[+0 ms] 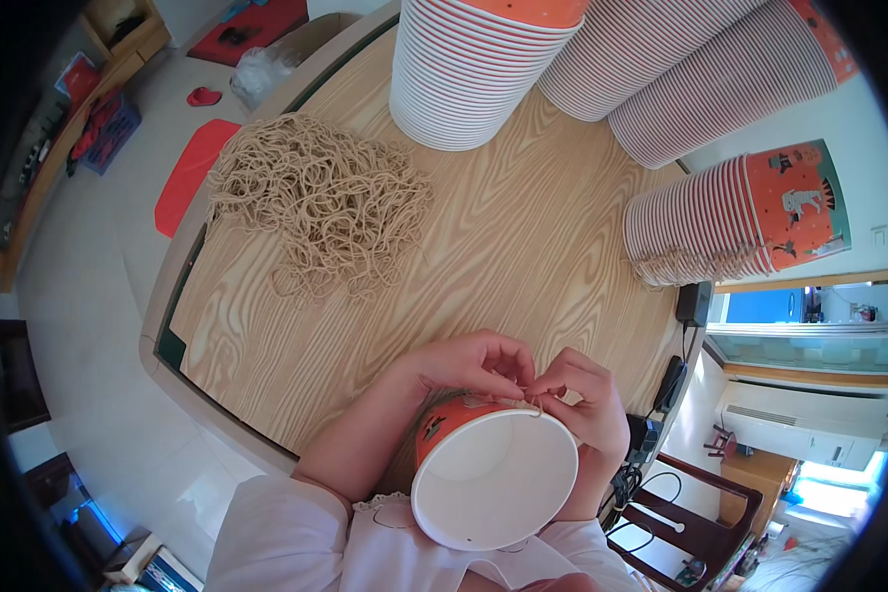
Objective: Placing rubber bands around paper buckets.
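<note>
A paper bucket, orange outside and white inside, is tilted against my front with its mouth toward me. At its far rim, my left hand and my right hand meet with fingers pinched together. A short piece of tan twine shows between the fingertips and over the rim; most of it is hidden by my fingers. Farther left on the table, a loose tangled heap of tan twine lies apart from both hands.
The wood-grain table carries tall stacks of nested paper buckets at the back. A shorter stack lies on the right with twine strands along it. Black adapters and cables sit at the right edge. A red stool stands beyond the left edge.
</note>
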Available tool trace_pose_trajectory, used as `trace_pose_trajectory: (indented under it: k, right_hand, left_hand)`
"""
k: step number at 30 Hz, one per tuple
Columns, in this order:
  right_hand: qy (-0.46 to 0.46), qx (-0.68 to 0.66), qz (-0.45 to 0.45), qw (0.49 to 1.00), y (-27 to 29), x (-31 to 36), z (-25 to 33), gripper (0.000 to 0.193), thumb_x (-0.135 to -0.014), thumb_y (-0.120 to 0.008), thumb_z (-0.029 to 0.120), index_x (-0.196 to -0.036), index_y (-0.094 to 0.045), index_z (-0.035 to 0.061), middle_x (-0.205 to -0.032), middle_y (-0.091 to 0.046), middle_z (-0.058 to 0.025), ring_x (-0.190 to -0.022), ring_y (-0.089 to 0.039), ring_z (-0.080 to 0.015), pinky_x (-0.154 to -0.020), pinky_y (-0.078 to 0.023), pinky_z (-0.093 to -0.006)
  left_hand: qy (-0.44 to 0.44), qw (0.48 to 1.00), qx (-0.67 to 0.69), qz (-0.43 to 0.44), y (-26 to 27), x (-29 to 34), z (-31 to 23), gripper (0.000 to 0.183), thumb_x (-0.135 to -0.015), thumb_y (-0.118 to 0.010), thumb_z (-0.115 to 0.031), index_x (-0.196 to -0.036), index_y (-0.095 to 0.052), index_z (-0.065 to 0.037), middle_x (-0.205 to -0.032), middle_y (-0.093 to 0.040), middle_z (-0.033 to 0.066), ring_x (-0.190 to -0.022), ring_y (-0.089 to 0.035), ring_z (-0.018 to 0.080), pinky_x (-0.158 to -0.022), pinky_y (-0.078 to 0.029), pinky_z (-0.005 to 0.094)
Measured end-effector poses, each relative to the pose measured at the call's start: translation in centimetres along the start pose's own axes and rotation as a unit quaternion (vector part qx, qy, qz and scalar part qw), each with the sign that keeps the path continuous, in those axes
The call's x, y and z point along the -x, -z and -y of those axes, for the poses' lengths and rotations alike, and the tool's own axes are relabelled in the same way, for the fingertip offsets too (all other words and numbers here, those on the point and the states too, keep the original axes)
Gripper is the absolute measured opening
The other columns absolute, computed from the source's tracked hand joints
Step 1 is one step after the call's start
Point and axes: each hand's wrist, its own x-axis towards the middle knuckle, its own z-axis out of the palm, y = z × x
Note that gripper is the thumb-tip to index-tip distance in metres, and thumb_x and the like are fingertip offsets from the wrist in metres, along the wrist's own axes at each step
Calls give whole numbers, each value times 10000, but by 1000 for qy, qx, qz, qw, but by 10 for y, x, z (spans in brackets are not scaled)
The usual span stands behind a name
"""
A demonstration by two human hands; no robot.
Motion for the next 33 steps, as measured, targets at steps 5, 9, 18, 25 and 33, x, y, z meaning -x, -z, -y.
trace_pose_trajectory:
  k: [5,9,18,25,33]
  right_hand:
    - [-7,-2,0,1000,0,0,-1,170,-684,-705,-64,-819,-685,37,-746,-570,-45,-655,-570,-140,-571,-448,-241]
    - [-9,-3,-5,1000,0,0,1,171,-683,-706,-63,-819,-686,38,-744,-569,-45,-650,-569,-140,-569,-446,-242]
    - [-14,5,-24,1000,3,3,3,157,-671,-714,-57,-795,-675,31,-720,-563,-42,-640,-550,-136,-569,-427,-242]
    - [-19,8,-39,999,4,3,4,156,-670,-714,-57,-791,-663,27,-715,-562,-46,-637,-540,-140,-572,-423,-244]
    - [-23,28,-48,998,0,-1,5,179,-666,-692,-89,-807,-660,16,-730,-573,-67,-675,-571,-174,-603,-448,-267]
  left_hand:
    - [-12,1000,-6,2,1,1,0,118,-844,-632,-62,-951,-594,-28,-877,-615,15,-778,-577,70,-678,-458,206]
    - [-21,1000,-8,-20,-2,0,0,128,-860,-623,-106,-967,-597,-41,-842,-625,1,-717,-572,46,-604,-446,183]
    - [14,998,-28,-45,-1,3,-1,159,-848,-642,-104,-988,-630,-29,-829,-645,9,-748,-586,55,-642,-459,197]
    - [13,998,-34,-51,2,1,4,147,-835,-661,-103,-958,-643,-25,-808,-646,9,-740,-588,58,-658,-462,203]
    - [20,997,-19,-75,2,3,2,118,-823,-668,-53,-936,-641,-30,-852,-653,16,-770,-598,62,-670,-467,198]
